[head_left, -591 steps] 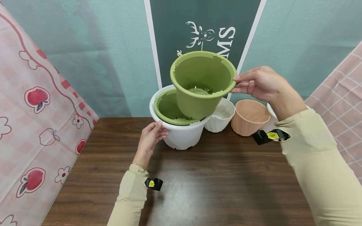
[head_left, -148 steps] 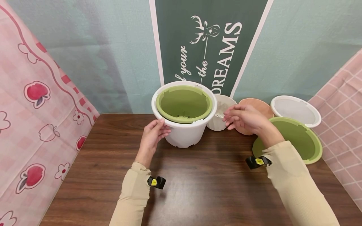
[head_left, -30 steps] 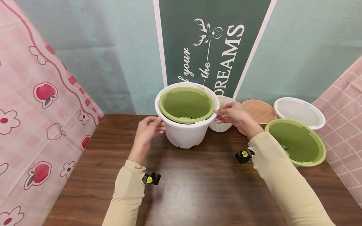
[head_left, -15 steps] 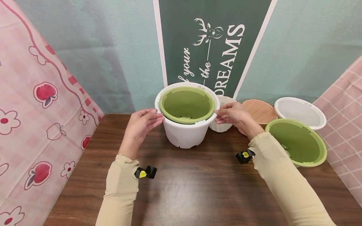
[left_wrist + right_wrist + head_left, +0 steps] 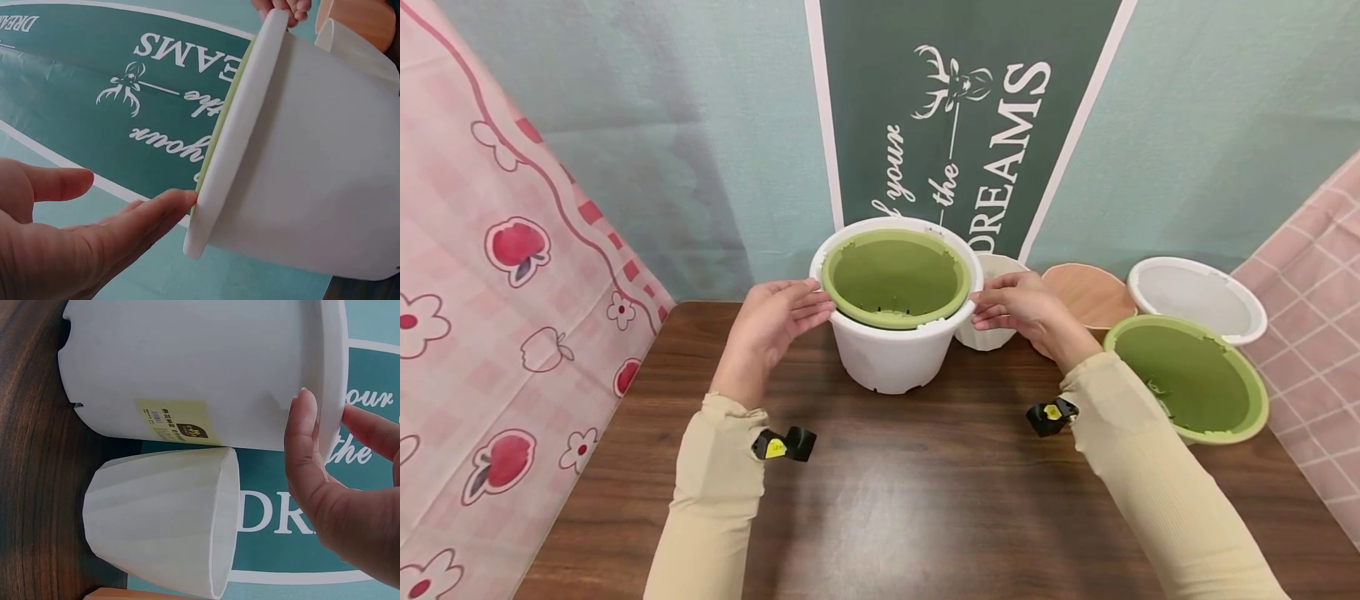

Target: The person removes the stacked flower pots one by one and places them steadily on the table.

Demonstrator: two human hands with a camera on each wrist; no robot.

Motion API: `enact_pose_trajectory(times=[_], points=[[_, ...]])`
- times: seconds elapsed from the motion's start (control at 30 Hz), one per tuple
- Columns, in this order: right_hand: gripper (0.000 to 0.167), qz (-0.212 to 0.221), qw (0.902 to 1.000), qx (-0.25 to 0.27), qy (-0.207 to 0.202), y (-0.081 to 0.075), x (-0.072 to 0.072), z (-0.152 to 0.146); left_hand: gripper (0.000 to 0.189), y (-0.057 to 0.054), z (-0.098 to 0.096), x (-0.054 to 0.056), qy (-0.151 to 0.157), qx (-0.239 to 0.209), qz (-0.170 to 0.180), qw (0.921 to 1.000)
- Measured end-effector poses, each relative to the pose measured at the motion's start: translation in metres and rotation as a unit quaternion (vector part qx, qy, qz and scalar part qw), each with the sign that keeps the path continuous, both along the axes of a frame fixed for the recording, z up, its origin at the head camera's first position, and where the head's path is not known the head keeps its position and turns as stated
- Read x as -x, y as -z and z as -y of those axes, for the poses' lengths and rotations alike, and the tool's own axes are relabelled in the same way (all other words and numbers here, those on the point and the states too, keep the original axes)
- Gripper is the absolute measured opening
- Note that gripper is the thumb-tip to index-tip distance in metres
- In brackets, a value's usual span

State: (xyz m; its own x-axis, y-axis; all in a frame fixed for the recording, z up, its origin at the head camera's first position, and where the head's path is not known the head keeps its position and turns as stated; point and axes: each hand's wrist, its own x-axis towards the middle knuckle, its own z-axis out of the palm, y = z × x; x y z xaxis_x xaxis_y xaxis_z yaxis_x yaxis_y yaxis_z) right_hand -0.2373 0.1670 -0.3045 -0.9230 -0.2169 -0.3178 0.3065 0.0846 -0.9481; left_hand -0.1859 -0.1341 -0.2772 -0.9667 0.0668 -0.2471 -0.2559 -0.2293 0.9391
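A large white flower pot (image 5: 891,362) stands upright at the back middle of the table, with a green pot (image 5: 895,271) nested inside it. My left hand (image 5: 771,321) is at the left of the white rim; in the left wrist view its fingers are straight, their tips touching the rim, and the thumb stands apart. On the opposite side, my right hand (image 5: 1026,310) pinches the rim, one finger under the lip and another digit against its top in the right wrist view. That view also shows a yellow label (image 5: 178,422) on the white pot's wall.
Right of the big pot are a small white ribbed pot (image 5: 156,519) and a peach pot (image 5: 1090,296), partly hidden by my right hand. Another green pot (image 5: 1195,383) and a white pot (image 5: 1198,300) lean at the right. Cloth hangs behind the wooden table (image 5: 880,500).
Earlier my right hand held up a green pot, which now rests at the right; that hand then came to the white rim. My left hand has let go its pinch, shifting up and left with fingers straightened.
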Motion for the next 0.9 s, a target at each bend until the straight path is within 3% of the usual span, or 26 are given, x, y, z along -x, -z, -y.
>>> enact_pose_trajectory(times=[0.37,0.9], points=[[0.016,0.002,1.0,0.008,-0.005,0.002,0.001,-0.001,0.042,-0.006,0.002,0.005,0.024,-0.074,0.039,0.9962],[0.02,0.003,1.0,0.002,-0.004,-0.001,-0.002,-0.001,0.037,-0.013,0.004,0.02,0.086,0.002,0.04,0.9955]])
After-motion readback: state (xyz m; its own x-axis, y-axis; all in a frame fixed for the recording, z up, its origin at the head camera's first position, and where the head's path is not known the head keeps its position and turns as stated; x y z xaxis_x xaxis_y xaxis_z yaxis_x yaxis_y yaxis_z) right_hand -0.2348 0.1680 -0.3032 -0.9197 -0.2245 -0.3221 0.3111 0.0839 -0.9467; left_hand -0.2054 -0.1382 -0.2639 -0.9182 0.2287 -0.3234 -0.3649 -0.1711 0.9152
